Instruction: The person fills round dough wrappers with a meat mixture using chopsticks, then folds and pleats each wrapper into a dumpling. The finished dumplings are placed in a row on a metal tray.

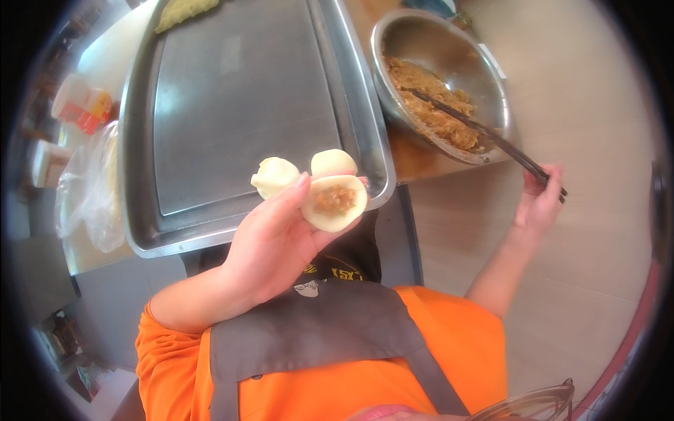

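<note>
My left hand [268, 247] holds a round dough wrapper [360, 205] across its fingers, with the thumb at its edge. A small mound of minced filling [335, 200] sits in the middle of the wrapper. Just beyond the hand, over the near edge of the tray, are a folded dumpling [276, 176] and a smooth, pale piece of dough [333, 160]; the fingers partly hide both. Out to the right, my right hand [542, 194] grips dark chopsticks [489, 134] near their ends. Their far tips rest in the filling [447, 105] inside a steel bowl [492, 79].
A large metal tray [242, 105] lies in front of me, with a yellowish-green dough piece [184, 11] at its far left corner. Left of it are a clear plastic bag [97, 200], a red-and-white tub [81, 105] and a white container [50, 163]. The bowl stands against the tray's right side.
</note>
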The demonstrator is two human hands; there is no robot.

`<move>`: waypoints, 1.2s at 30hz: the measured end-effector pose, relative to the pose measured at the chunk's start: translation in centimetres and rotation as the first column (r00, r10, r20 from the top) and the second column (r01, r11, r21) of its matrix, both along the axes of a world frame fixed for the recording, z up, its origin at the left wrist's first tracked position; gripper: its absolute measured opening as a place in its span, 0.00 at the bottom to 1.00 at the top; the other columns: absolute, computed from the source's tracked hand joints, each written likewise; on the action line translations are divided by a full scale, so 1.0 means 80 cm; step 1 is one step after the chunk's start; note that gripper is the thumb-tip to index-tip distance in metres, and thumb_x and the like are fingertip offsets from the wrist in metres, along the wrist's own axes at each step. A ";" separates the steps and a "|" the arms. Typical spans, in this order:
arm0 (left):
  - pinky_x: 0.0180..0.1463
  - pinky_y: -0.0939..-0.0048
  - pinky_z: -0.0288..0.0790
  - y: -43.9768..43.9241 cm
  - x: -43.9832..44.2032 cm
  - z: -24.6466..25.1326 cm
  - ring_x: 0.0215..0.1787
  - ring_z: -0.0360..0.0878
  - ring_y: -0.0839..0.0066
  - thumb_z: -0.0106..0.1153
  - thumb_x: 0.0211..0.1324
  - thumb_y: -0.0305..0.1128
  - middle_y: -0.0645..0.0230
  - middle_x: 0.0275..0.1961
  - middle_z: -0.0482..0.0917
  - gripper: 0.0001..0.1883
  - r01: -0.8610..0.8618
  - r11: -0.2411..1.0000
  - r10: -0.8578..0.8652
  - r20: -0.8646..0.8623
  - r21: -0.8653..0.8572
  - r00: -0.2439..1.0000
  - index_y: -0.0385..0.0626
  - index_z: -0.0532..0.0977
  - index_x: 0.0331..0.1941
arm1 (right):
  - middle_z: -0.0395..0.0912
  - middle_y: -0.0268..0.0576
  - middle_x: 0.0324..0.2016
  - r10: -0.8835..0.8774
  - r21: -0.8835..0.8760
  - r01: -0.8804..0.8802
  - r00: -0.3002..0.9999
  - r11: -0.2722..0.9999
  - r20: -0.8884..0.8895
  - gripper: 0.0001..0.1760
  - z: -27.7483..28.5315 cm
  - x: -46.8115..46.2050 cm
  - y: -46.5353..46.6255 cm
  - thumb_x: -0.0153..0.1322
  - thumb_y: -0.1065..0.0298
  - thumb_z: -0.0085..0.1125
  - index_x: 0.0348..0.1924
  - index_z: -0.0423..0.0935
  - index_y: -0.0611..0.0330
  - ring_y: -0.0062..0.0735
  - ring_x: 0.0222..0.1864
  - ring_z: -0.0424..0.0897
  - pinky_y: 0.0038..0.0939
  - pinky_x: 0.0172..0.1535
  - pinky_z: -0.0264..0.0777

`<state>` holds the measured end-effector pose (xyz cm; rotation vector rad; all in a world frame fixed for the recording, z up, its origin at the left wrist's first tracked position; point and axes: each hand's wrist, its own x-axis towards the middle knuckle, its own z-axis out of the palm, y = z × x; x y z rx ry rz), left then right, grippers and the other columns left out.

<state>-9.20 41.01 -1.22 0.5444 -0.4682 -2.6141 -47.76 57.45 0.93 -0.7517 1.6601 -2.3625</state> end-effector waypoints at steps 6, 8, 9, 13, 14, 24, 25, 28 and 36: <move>0.79 0.59 0.57 0.003 0.007 0.001 0.77 0.61 0.59 0.40 0.77 0.50 0.51 0.74 0.63 0.32 -0.040 0.999 0.042 -0.137 0.013 0.990 0.35 0.58 0.72 | 0.74 0.40 0.28 0.089 0.050 -0.095 0.990 0.994 0.110 0.18 -0.023 0.089 -0.033 0.81 0.52 0.52 0.42 0.74 0.62 0.30 0.33 0.78 0.31 0.37 0.79; 0.80 0.58 0.55 0.004 0.007 -0.003 0.78 0.59 0.60 0.39 0.77 0.53 0.52 0.75 0.61 0.34 -0.023 0.999 0.026 -0.171 0.023 0.985 0.37 0.58 0.72 | 0.72 0.38 0.28 0.380 -0.029 -0.391 0.871 0.920 0.310 0.20 -0.042 0.113 -0.014 0.81 0.49 0.52 0.44 0.73 0.60 0.29 0.33 0.75 0.29 0.36 0.76; 0.80 0.58 0.54 0.004 0.007 -0.003 0.78 0.59 0.61 0.38 0.76 0.55 0.52 0.75 0.61 0.35 -0.017 1.000 0.017 -0.178 0.004 0.984 0.37 0.58 0.73 | 0.72 0.37 0.29 0.456 0.025 -0.477 0.854 0.879 0.251 0.18 -0.055 0.129 -0.007 0.79 0.50 0.56 0.42 0.74 0.59 0.29 0.34 0.74 0.29 0.35 0.73; 0.80 0.61 0.49 0.011 0.007 -0.009 0.76 0.60 0.65 0.37 0.75 0.58 0.56 0.73 0.65 0.36 0.006 0.999 -0.014 -0.225 -0.035 0.974 0.37 0.60 0.71 | 0.75 0.39 0.34 0.445 0.401 -0.209 0.566 0.892 -0.694 0.10 -0.056 0.233 -0.036 0.63 0.70 0.76 0.33 0.81 0.54 0.37 0.39 0.77 0.34 0.41 0.77; 0.79 0.62 0.49 0.013 0.007 -0.009 0.76 0.61 0.67 0.38 0.75 0.57 0.57 0.72 0.67 0.36 0.016 0.999 -0.023 -0.239 -0.033 0.971 0.37 0.61 0.70 | 0.76 0.37 0.40 0.378 0.333 -0.180 0.461 0.926 -0.803 0.11 -0.055 0.253 -0.047 0.60 0.69 0.77 0.34 0.84 0.48 0.40 0.47 0.76 0.44 0.53 0.79; 0.79 0.61 0.50 0.013 0.029 -0.004 0.78 0.58 0.62 0.31 0.75 0.61 0.52 0.76 0.62 0.39 -0.050 0.989 0.022 -0.195 -0.139 0.981 0.37 0.60 0.73 | 0.74 0.26 0.48 0.168 0.169 -0.022 0.258 0.985 -0.951 0.13 -0.057 0.262 -0.099 0.58 0.63 0.79 0.32 0.86 0.31 0.41 0.63 0.64 0.63 0.73 0.55; 0.79 0.60 0.51 0.014 0.029 -0.005 0.78 0.58 0.62 0.30 0.75 0.61 0.52 0.76 0.61 0.40 -0.046 0.988 0.016 -0.201 -0.145 0.979 0.37 0.60 0.73 | 0.74 0.26 0.48 0.164 0.153 -0.065 0.228 0.986 -0.960 0.13 -0.058 0.269 -0.105 0.58 0.63 0.79 0.32 0.86 0.31 0.42 0.63 0.64 0.63 0.73 0.55; 0.79 0.60 0.51 0.016 0.030 -0.008 0.78 0.59 0.62 0.29 0.75 0.62 0.52 0.76 0.61 0.40 -0.044 0.988 0.013 -0.211 -0.146 0.977 0.37 0.59 0.73 | 0.74 0.27 0.48 0.172 0.156 -0.098 0.189 0.983 -0.967 0.13 -0.064 0.267 -0.103 0.58 0.62 0.79 0.32 0.86 0.29 0.42 0.64 0.64 0.63 0.74 0.55; 0.78 0.58 0.56 0.017 0.035 -0.010 0.77 0.61 0.62 0.42 0.74 0.55 0.54 0.76 0.60 0.38 -0.002 0.982 -0.032 -0.174 -0.191 0.984 0.37 0.54 0.75 | 0.76 0.32 0.53 0.324 0.251 -0.248 0.329 0.936 -0.887 0.13 -0.061 0.274 -0.104 0.58 0.60 0.80 0.33 0.87 0.33 0.45 0.67 0.63 0.58 0.75 0.51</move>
